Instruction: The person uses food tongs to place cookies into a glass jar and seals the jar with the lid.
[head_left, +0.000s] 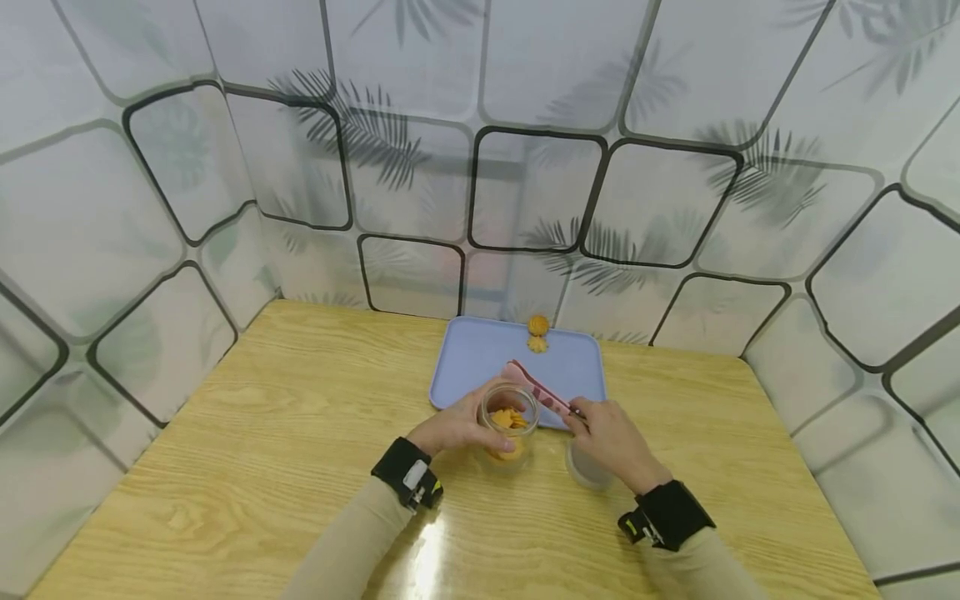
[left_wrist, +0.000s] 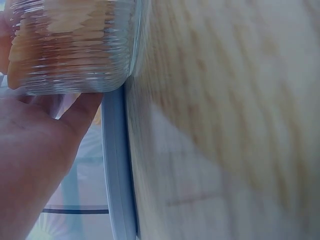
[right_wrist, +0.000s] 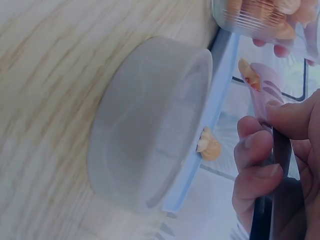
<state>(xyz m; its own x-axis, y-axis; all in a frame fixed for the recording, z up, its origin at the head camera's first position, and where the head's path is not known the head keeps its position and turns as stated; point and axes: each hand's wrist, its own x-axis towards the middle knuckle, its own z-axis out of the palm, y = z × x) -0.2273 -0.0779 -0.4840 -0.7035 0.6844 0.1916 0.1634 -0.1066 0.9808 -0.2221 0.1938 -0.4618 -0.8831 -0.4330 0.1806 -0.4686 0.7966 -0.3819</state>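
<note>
My left hand (head_left: 452, 425) grips a ribbed clear glass jar (head_left: 510, 467) in the head view, thumb across its near side and mouth upward. Orange-brown cookies (left_wrist: 62, 47) fill much of it in the left wrist view. My right hand (head_left: 617, 442) holds pink tongs (head_left: 551, 399) with dark handles, their tips just beyond the jar's rim. In the right wrist view a piece of cookie (right_wrist: 248, 75) shows at the tong tips. Below that hand a whitish, translucent round lid (right_wrist: 145, 125) lies on the table.
Behind the jar lies a blue tray (head_left: 476, 354) on the wooden table (head_left: 300, 417). Two cookies (head_left: 537, 326) sit at the tray's far edge. Patterned curtains (head_left: 420, 200) enclose the table at the back and sides.
</note>
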